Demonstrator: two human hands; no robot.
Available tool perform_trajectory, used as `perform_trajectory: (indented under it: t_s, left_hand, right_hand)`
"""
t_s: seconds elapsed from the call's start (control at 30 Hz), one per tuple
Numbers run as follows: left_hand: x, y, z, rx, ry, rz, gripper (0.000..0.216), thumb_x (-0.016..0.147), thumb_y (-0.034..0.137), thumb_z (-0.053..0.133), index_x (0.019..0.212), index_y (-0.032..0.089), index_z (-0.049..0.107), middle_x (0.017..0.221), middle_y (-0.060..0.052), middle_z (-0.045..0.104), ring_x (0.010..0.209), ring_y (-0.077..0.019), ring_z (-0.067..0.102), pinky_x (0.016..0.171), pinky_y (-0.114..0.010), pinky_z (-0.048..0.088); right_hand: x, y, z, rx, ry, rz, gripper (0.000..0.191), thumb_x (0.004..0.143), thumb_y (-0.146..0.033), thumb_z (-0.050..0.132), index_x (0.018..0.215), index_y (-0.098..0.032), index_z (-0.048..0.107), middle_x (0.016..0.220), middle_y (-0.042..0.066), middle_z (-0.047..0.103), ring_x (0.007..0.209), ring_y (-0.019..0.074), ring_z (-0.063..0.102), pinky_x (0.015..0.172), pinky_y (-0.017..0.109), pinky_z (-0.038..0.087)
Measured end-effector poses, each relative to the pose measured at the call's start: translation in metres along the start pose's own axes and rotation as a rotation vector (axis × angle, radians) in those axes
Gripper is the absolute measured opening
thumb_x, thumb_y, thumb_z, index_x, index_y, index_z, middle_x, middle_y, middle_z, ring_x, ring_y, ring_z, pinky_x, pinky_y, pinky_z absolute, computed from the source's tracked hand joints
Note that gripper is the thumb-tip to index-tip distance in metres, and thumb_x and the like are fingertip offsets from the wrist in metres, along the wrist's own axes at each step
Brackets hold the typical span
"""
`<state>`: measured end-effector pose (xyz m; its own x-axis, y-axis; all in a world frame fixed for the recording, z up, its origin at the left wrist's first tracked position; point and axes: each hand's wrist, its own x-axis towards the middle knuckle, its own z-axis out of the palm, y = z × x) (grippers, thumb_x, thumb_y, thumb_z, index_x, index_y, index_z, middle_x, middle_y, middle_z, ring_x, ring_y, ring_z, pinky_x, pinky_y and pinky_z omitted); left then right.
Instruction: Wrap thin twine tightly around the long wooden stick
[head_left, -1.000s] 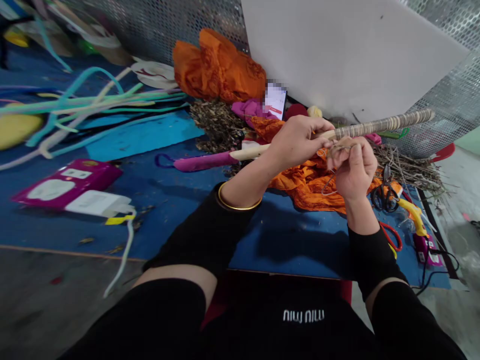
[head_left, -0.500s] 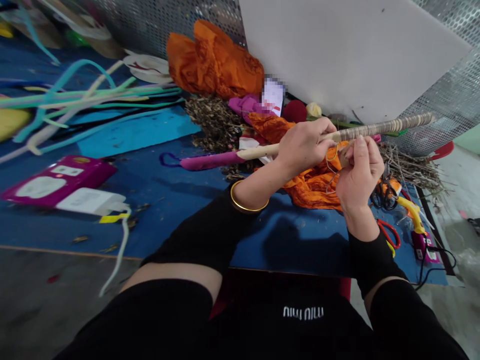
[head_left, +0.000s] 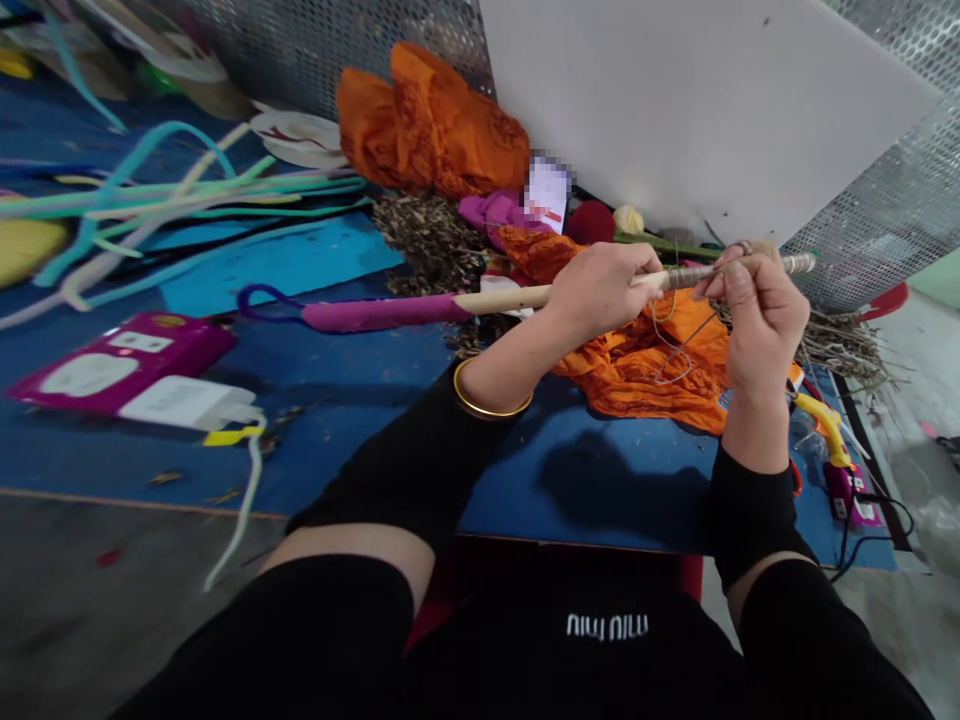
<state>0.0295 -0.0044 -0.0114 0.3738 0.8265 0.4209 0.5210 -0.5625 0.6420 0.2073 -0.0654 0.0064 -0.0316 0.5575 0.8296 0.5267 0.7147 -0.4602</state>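
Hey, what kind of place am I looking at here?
Probably a craft workspace: fuzzy craft stems strewn over a blue mat, a yellow glue gun, and the left hand and right hand gripping a cord-wrapped wooden stick.

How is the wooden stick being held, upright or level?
Roughly level: left hand grips the stick mid-shaft, right hand pinches its wrapped end above the mat.

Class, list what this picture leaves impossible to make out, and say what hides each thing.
Head view:
1. The stick: its middle is covered by the left hand.
2. The cord: its upper end is hidden under the fingers of the right hand.
3. The white card: its print is pixelated.
4. The coloured tubes: their ends are cut off by the left edge.
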Motion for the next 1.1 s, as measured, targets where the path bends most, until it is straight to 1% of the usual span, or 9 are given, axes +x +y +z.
perform_trajectory:
  t_s: [0.13,0.27,0.5,0.6,0.7,0.83,0.93,1.0,1.1]
  left_hand:
    - [-0.001,0.004,-0.002,0.029,-0.03,-0.007,0.02,0.089,0.027,0.066,0.102,0.02,0.079,0.089,-0.003,0.078,0.076,-0.0175,0.064,0.066,-0.03,0.039]
    - [-0.004,0.009,-0.005,0.15,-0.078,-0.006,0.019,0.091,0.027,0.065,0.102,0.02,0.078,0.092,-0.006,0.078,0.082,-0.0214,0.067,0.068,-0.032,0.042]
    - [-0.007,0.008,0.002,0.327,-0.083,0.182,0.029,0.092,0.025,0.056,0.112,0.017,0.076,0.101,-0.011,0.08,0.095,-0.0291,0.074,0.078,-0.036,0.053]
    - [-0.009,0.009,0.003,0.404,-0.075,0.263,0.036,0.095,0.024,0.053,0.125,0.017,0.072,0.107,-0.012,0.081,0.094,-0.0283,0.076,0.077,-0.035,0.054]
    - [-0.01,0.011,0.004,0.466,-0.066,0.288,0.042,0.097,0.024,0.053,0.136,0.018,0.066,0.102,-0.011,0.081,0.088,-0.0263,0.076,0.073,-0.033,0.054]
    - [-0.011,0.011,0.007,0.482,-0.034,0.346,0.035,0.1,0.025,0.049,0.129,0.022,0.069,0.099,-0.008,0.081,0.084,-0.023,0.075,0.068,-0.03,0.051]
    - [-0.01,0.007,0.009,0.456,-0.019,0.392,0.031,0.102,0.027,0.048,0.12,0.023,0.073,0.102,-0.007,0.081,0.084,-0.0214,0.074,0.067,-0.029,0.049]
    - [-0.01,0.004,0.008,0.452,-0.012,0.375,0.03,0.101,0.027,0.05,0.12,0.024,0.074,0.102,-0.007,0.081,0.083,-0.0211,0.074,0.067,-0.03,0.048]
    - [-0.009,0.0,0.003,0.437,0.002,0.327,0.033,0.099,0.027,0.052,0.124,0.027,0.074,0.103,-0.004,0.081,0.085,-0.02,0.073,0.07,-0.029,0.048]
  right_hand:
    - [0.002,0.003,0.0,-0.024,-0.072,-0.058,0.034,0.105,-0.041,0.055,0.075,-0.026,0.061,0.086,0.003,0.066,0.096,0.02,0.066,0.091,0.041,0.058]
    - [0.002,0.01,0.004,-0.068,-0.147,-0.067,0.036,0.106,-0.046,0.05,0.077,-0.026,0.059,0.093,0.003,0.065,0.1,0.0208,0.066,0.095,0.046,0.059]
    - [0.002,0.028,0.006,-0.097,-0.153,-0.017,0.038,0.106,-0.047,0.049,0.077,-0.024,0.057,0.09,0.003,0.061,0.098,0.02,0.064,0.093,0.045,0.058]
    - [0.002,0.031,0.004,-0.126,-0.174,0.021,0.041,0.107,-0.049,0.047,0.076,-0.024,0.056,0.089,0.002,0.061,0.097,0.0195,0.062,0.097,0.046,0.058]
    - [0.002,0.033,0.001,-0.157,-0.191,0.069,0.041,0.106,-0.05,0.047,0.076,-0.024,0.056,0.091,0.003,0.061,0.098,0.0201,0.062,0.097,0.046,0.059]
    - [0.002,0.037,0.0,-0.156,-0.21,0.131,0.037,0.106,-0.048,0.049,0.079,-0.024,0.058,0.098,0.004,0.063,0.102,0.0211,0.062,0.102,0.048,0.058]
    - [0.002,0.037,0.002,-0.111,-0.213,0.166,0.037,0.105,-0.048,0.051,0.077,-0.024,0.058,0.098,0.004,0.064,0.104,0.0213,0.062,0.105,0.048,0.056]
    - [0.002,0.034,0.004,-0.04,-0.202,0.207,0.038,0.102,-0.05,0.056,0.075,-0.024,0.058,0.095,0.003,0.064,0.107,0.021,0.062,0.106,0.048,0.055]
    - [0.004,0.025,-0.001,0.199,-0.109,0.328,0.035,0.095,-0.051,0.066,0.075,-0.023,0.061,0.101,0.003,0.066,0.101,0.0181,0.066,0.098,0.041,0.058]
